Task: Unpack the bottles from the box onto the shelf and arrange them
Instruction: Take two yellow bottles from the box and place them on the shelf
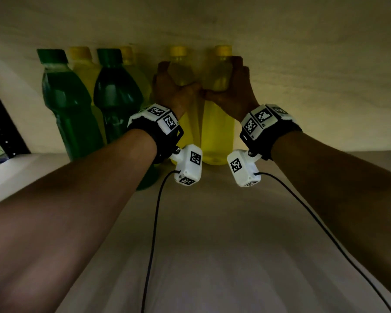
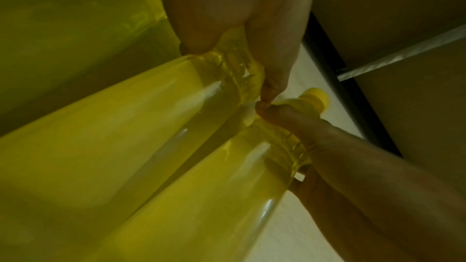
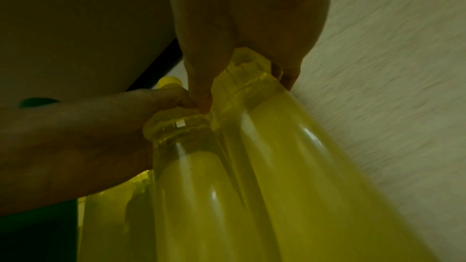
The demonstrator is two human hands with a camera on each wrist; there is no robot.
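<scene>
Two yellow bottles with yellow caps stand side by side on the pale shelf board (image 1: 212, 222), near the back wall. My left hand (image 1: 172, 91) grips the left yellow bottle (image 1: 180, 71) round its shoulder, fingers curled behind it. My right hand (image 1: 233, 91) grips the right yellow bottle (image 1: 216, 136) the same way. The two thumbs meet between the bottles. In the left wrist view my left hand (image 2: 239, 17) wraps its bottle (image 2: 126, 117). In the right wrist view my right hand (image 3: 239, 17) wraps its bottle (image 3: 315, 166). No box is in view.
Two green bottles (image 1: 66, 98) (image 1: 115, 93) stand to the left, with yellow bottles (image 1: 84, 66) behind them. The board above (image 1: 212, 19) hangs just over the caps. A black upright (image 1: 2, 123) bounds the far left. Bare shelf board lies right of the held bottles.
</scene>
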